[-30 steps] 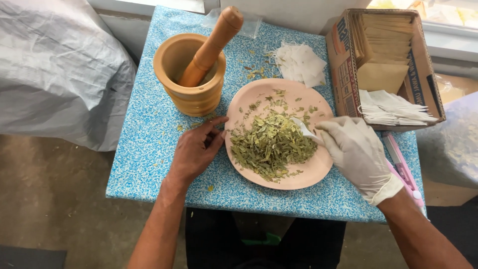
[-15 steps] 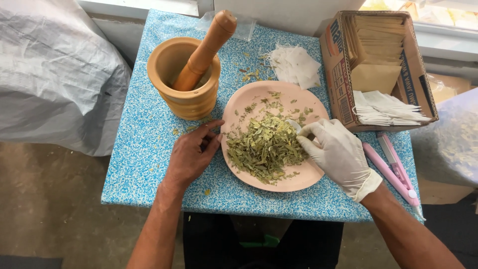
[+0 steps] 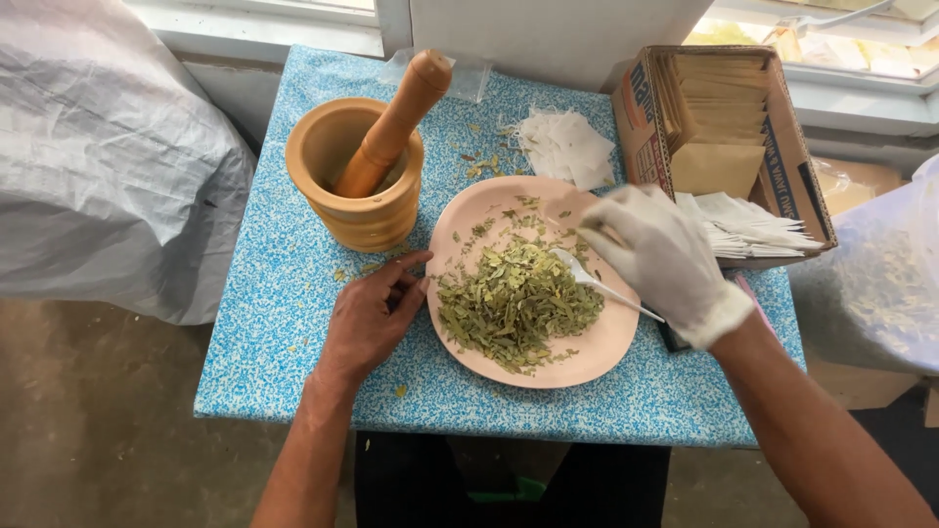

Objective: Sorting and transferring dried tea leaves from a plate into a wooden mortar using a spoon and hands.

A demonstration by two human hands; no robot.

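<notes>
A pink plate (image 3: pixel 597 347) lies on the small blue speckled table (image 3: pixel 279 323) and holds a heap of dried green leaves (image 3: pixel 514 303). My bare left hand (image 3: pixel 370 318) rests flat on the table, its fingertips touching the plate's left rim. My right hand (image 3: pixel 660 259), in a white glove, hovers over the plate's right side. A small white plastic spoon (image 3: pixel 597 284) lies with its bowl in the leaves and its handle running under that hand. The gloved fingers are blurred, and I cannot tell whether they grip the spoon.
A wooden mortar (image 3: pixel 357 176) with a pestle (image 3: pixel 396 122) leaning in it stands at the back left. White sachets (image 3: pixel 567 147) lie behind the plate. A cardboard box (image 3: pixel 729 137) of brown envelopes and white sachets sits at the right. Grey sacks flank the table.
My gloved right hand has risen from the leaves toward the plate's upper right. The left hand stays against the plate's rim. The camera has moved in closer.
</notes>
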